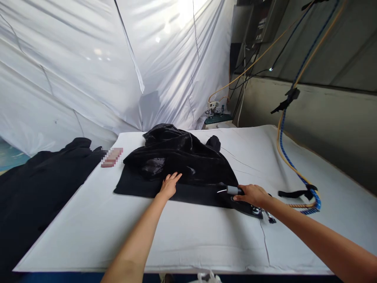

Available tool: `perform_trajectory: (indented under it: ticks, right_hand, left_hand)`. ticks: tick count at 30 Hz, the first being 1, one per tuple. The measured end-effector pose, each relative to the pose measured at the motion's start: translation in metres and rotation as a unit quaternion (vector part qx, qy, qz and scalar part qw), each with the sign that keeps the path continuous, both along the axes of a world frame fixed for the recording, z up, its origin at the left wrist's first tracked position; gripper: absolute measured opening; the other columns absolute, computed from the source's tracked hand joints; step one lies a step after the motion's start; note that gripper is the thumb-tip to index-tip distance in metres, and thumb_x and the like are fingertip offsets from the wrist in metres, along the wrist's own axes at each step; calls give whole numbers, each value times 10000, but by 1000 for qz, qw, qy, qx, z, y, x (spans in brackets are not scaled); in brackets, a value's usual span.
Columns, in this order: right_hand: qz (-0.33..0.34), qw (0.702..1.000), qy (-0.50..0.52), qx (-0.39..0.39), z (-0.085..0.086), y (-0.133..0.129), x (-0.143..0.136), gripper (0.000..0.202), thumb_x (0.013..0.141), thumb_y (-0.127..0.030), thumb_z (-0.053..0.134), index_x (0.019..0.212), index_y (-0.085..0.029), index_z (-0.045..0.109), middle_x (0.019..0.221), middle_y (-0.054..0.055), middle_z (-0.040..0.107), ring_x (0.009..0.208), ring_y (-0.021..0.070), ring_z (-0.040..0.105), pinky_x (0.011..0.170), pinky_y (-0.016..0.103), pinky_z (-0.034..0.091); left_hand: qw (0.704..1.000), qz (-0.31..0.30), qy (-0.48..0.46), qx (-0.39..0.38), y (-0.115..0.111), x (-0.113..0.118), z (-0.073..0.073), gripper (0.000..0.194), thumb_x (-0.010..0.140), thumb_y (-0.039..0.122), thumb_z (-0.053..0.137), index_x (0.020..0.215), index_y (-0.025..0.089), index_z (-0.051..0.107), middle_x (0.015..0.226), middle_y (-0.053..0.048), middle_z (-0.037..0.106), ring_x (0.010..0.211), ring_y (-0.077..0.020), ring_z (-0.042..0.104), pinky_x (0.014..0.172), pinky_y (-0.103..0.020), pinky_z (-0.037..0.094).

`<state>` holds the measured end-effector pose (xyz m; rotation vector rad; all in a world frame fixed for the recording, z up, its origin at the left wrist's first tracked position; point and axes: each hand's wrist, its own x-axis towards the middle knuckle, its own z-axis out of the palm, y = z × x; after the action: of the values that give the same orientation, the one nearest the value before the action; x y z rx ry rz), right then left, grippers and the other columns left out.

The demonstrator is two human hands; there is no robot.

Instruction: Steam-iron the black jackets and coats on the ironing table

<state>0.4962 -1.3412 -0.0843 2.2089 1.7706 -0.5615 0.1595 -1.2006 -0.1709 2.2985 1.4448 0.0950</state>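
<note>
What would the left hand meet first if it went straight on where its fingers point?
Most likely the raised folds of the black velvety fabric, just beyond the left hand; exact depth is unclear.

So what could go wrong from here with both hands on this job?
The left hand rests on the black garment, the same cloth the iron touches; sliding the iron that way might burn the fingers.

The garment's upper part is bunched, so loose folds could get pressed into creases.

The blue and orange lines reach the table near the right forearm and might snag it.
</note>
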Motion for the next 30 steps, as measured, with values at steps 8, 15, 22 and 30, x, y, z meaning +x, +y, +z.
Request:
perform_trajectory:
  ticks: [8, 15, 22, 30]
  right_hand:
    - [15, 1000, 2, -6, -2, 14, -50, 562, 653, -670, 484, 1017, -259, 603, 921, 84, 657, 903, 313, 594, 699, 372, 418]
    - [24, 999, 29, 21, -2, 43, -90, 521, 658, -667, 490, 918, -236, 622, 855, 82, 659, 872, 293, 607, 682, 353, 420]
    - [4, 997, 69, 30, -3, 66, -112, 441, 650, -628, 530, 830, -237, 629, 824, 59, 658, 842, 271, 610, 672, 340, 414]
    - [-49, 996, 47, 54, -9, 33, -18, 413, 636, -604, 535, 818, -245, 628, 854, 69, 662, 858, 305, 597, 689, 378, 402]
  left_hand:
    - [998, -4, -55, -1, 4, -11, -6, 794, 730, -25, 387, 1372, 399, 190, 1481, 31, 150, 1337, -246, 170, 1045, -528, 198]
    - [980, 32, -171, 99, 13, -2, -5, 626, 741, -39, 352, 1284, 260, 440, 1327, -24, 451, 1187, -133, 439, 1001, -279, 363]
    - [961, 77, -183, 194, 10, 6, 26, 419, 715, -46, 383, 889, 225, 652, 888, -4, 655, 872, -147, 550, 847, -298, 438]
    - [952, 58, -198, 226, 1, 7, 18, 501, 697, -66, 379, 1054, 227, 571, 1091, -25, 578, 1035, -149, 471, 923, -300, 392]
